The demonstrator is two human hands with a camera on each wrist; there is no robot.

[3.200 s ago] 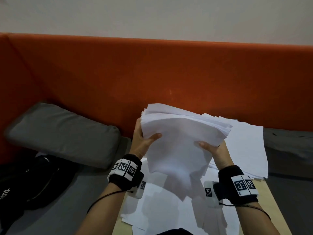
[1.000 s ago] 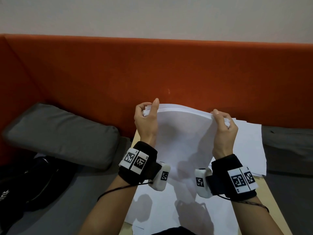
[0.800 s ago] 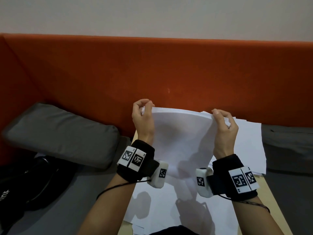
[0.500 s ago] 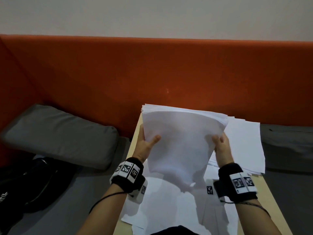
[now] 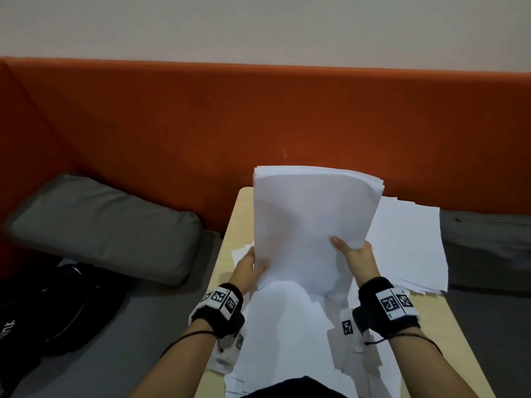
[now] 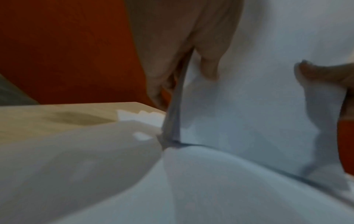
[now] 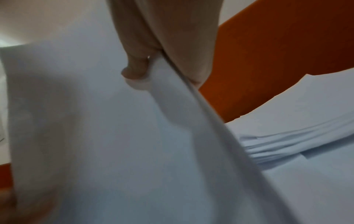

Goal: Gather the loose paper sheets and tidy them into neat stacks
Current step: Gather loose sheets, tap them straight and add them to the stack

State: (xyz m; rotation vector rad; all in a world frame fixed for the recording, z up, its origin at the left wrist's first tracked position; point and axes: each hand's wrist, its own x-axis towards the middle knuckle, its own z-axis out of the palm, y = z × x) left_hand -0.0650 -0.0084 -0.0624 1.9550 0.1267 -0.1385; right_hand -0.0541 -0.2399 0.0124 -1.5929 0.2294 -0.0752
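Both hands are gripping one upright bundle of white sheets (image 5: 313, 222) over the near half of the pale wooden table (image 5: 238, 208). Left hand (image 5: 249, 268) is pinching the bundle's lower left edge, thumb on the near face; right hand (image 5: 357, 255) is clamping the lower right edge likewise. Its bottom edge is resting on loose sheets (image 5: 287, 334) lying flat on the table. A second pile (image 5: 408, 242) is lying flat to the right, its edges uneven. Judgement: the bundle is light but limp and slippery, its top bowing; holding both side edges low, with thumbs across the face, is suiting it. Slack grip risks sheets fanning out.
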